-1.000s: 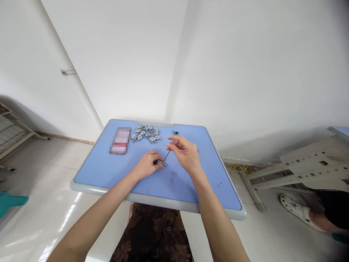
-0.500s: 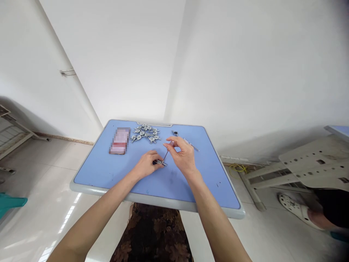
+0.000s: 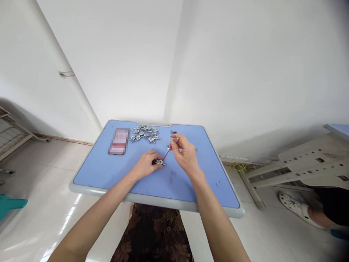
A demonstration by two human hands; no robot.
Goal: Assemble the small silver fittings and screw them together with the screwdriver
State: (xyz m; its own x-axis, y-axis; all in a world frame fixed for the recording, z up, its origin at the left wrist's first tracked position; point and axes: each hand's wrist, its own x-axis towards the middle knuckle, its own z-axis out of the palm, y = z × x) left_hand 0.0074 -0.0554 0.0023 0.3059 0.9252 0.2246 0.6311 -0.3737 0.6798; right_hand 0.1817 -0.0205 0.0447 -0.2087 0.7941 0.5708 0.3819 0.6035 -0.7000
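My left hand (image 3: pixel 146 164) presses a small metal fitting (image 3: pixel 159 162) down on the blue table (image 3: pixel 103 171). My right hand (image 3: pixel 185 153) pinches the red-handled end of a thin screwdriver (image 3: pixel 167 153), whose tip slants down into the fitting. Behind my hands, a pile of several similar metal fittings (image 3: pixel 145 133) lies near the table's far edge.
A phone (image 3: pixel 119 141) lies at the table's back left. A small dark part (image 3: pixel 175 133) and a thin metal rod (image 3: pixel 195 149) sit behind my right hand. At the right stand a grey desk frame (image 3: pixel 308 163) and another person's foot in a white shoe (image 3: pixel 296 208).
My right hand's fingers have shifted on the screwdriver handle, closing more tightly. My left hand has stayed on the fitting.
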